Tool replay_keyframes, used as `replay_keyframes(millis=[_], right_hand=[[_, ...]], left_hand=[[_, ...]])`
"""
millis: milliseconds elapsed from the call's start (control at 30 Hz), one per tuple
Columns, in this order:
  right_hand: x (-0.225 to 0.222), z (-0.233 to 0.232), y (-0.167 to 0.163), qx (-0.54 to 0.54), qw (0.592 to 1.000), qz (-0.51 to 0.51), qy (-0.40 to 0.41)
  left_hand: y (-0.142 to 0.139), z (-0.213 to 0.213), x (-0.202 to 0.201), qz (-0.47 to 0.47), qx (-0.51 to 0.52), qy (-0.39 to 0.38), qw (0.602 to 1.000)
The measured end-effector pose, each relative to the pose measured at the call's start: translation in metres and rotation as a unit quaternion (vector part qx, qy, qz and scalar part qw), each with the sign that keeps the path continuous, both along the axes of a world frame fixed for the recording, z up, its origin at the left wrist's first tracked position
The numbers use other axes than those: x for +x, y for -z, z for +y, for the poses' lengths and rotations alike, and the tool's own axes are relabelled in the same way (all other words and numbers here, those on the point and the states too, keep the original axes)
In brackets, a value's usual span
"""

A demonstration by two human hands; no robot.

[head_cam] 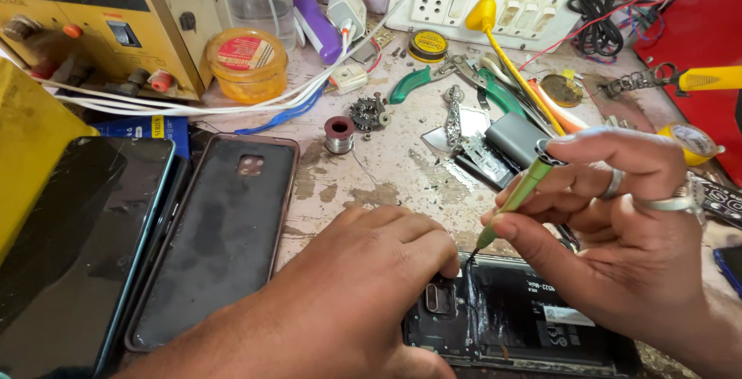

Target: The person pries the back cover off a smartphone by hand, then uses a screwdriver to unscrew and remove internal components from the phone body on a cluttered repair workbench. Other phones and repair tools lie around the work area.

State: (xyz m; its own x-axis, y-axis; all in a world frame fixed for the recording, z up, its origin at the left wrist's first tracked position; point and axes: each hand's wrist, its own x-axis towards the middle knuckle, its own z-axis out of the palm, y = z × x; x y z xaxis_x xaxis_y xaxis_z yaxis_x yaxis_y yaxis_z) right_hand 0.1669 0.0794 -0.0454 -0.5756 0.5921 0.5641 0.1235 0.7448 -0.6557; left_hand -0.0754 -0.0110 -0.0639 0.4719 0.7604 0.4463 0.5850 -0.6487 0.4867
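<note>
An opened black phone (533, 317) lies back-up at the bottom centre, its inner plate and camera module showing. My left hand (340, 294) presses down on its left end, fingers curled over the top edge. My right hand (618, 232), with rings on two fingers, holds a slim green screwdriver (519, 193) upright. The driver's tip touches the phone's upper edge just right of my left fingertips.
A dark phone case (220, 232) and a black-screened phone (77, 248) lie at left. A yellow power supply (100, 16), an orange jar (246, 62), a solder spool (338, 133), green pliers (421, 78), a grey block (516, 138) and a white socket board (495, 0) crowd the back.
</note>
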Motion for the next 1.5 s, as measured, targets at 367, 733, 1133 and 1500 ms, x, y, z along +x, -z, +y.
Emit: replay_keyframes(millis=[367,733,1133,1500], right_hand=[[0.000,0.002,0.006,0.043,0.999,0.017,0.024],[0.000,0.009,0.005,0.047,0.997,0.024,0.060],[0.001,0.012,0.009,0.055,0.998,0.018,-0.016],[0.005,0.002,0.013,-0.004,0.995,-0.011,-0.103]], left_hand=[[-0.017,0.003,0.003,0.019,-0.046,0.000,0.999],[-0.011,0.006,-0.002,-0.029,-0.044,0.029,0.998],[-0.006,0.006,-0.003,-0.036,-0.064,0.026,0.997],[-0.006,0.003,-0.002,-0.029,-0.035,0.027,0.999]])
